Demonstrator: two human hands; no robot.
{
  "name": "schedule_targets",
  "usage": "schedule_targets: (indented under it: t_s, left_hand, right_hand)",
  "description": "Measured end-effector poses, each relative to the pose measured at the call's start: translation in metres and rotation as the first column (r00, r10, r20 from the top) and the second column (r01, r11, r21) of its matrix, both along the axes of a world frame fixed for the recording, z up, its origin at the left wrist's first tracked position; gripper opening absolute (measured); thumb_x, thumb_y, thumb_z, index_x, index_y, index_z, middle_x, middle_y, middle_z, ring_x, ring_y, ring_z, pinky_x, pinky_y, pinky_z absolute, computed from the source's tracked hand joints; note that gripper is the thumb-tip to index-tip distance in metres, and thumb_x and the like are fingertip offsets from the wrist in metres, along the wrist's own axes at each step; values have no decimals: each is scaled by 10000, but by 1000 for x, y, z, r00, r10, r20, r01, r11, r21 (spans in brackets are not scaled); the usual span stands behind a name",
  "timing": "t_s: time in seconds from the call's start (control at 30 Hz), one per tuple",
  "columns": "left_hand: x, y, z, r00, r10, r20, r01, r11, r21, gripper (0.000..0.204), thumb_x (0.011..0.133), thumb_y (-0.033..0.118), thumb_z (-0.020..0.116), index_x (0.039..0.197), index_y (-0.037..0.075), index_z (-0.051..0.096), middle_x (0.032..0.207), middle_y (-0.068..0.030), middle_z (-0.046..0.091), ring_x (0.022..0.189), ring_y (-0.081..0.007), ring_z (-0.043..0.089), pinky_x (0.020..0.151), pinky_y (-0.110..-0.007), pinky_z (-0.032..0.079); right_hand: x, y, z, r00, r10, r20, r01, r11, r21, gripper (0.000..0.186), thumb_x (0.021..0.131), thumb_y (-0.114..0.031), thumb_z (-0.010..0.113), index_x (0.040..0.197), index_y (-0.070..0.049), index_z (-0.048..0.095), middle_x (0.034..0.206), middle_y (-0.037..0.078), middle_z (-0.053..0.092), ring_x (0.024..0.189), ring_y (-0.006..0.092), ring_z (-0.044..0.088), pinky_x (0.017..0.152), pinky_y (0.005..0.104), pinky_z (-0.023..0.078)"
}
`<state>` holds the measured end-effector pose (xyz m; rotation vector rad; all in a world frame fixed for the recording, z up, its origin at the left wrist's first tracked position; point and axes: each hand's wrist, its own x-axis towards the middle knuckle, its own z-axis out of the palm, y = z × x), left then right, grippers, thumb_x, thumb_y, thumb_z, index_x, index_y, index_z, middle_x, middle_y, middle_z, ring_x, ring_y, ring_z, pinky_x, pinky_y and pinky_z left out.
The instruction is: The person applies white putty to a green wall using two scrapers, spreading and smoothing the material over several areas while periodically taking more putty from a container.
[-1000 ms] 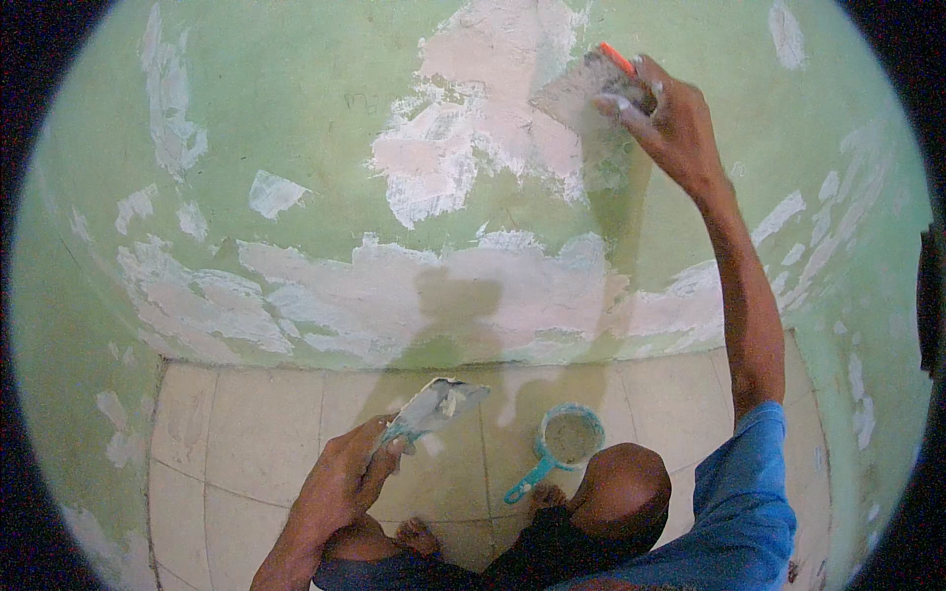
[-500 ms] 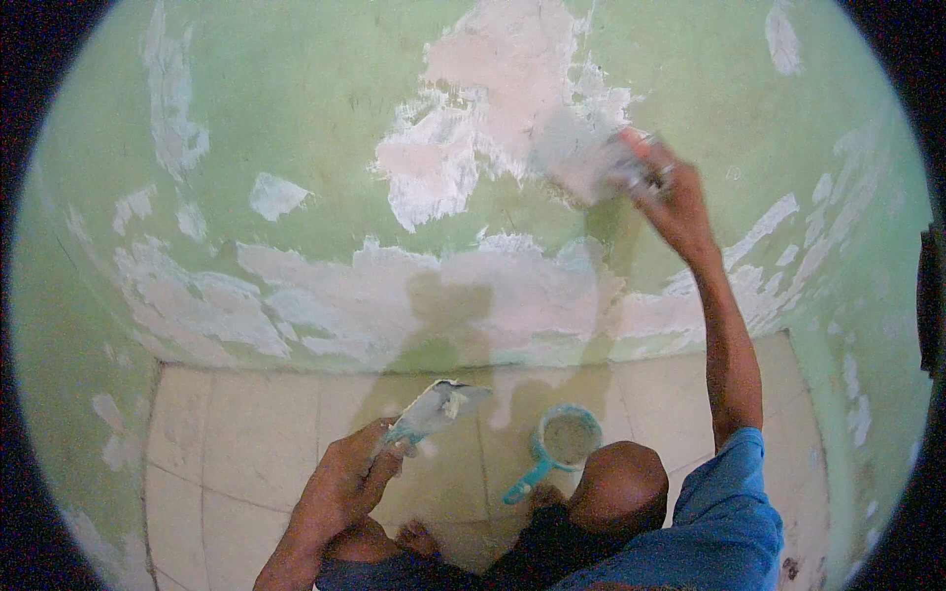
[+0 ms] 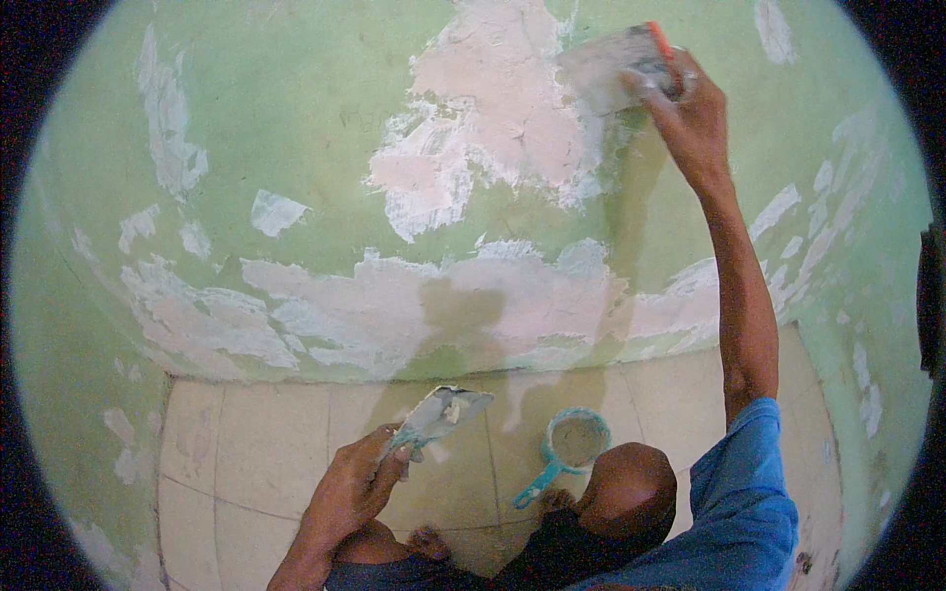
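Note:
My right hand reaches up to the wall, closed on a wide putty knife with an orange-red edge. Its blade lies at the right border of a large pale putty patch and is slightly blurred. Low on the left, my left hand grips a second putty knife, its blade smeared with putty and a small lump on top. On the floor right of that blade stands a turquoise dipper with a handle, holding greyish putty.
The green wall carries several whitish patches, with a long putty band along its lower part. Pale floor tiles meet the wall below. My bent knee is close beside the dipper. A dark object shows at the far right.
My right hand has moved the putty knife upward along the patch's right side, where fresh putty now shows. My left hand stays almost in place with its knife.

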<state>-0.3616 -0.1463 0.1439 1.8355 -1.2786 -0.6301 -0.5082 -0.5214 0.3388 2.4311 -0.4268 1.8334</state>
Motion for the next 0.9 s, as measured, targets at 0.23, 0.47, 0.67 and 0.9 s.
schedule_targets:
  t_s: [0.23,0.47,0.67,0.9]
  left_hand:
    - [3,5,1,1000,-12,-3,12,1000,10,246,969,172,492,1125,-10,545,840,-167,651,712,-279,642,684,-378,514]
    - [-1,2,7,999,14,-39,-11,996,86,242,957,149,507,1133,-13,543,787,-188,627,714,-331,637,682,-411,501]
    - [-1,0,-3,1000,6,-2,-6,1000,8,257,990,226,468,993,-5,580,786,-115,661,677,-193,632,660,-329,519]
    - [-2,3,6,999,35,-13,-35,999,9,218,988,191,472,991,-4,570,739,-137,624,663,-236,625,643,-358,501]
  right_hand:
    - [-16,-19,-71,981,34,-190,-1,985,170,387,804,-286,719,1065,-20,615,821,110,664,712,253,624,638,362,489]
    - [0,-17,-42,927,-116,-358,115,993,-24,472,818,-392,673,1120,-38,592,849,188,669,792,384,646,697,442,503]
    - [-7,-16,5,997,-68,-30,68,998,-13,423,822,-370,700,1020,-7,612,782,109,656,680,257,611,636,360,491]
    - [-30,-15,-72,992,-13,125,-18,969,245,331,816,-241,735,1048,-25,638,812,28,643,657,98,546,588,276,464]
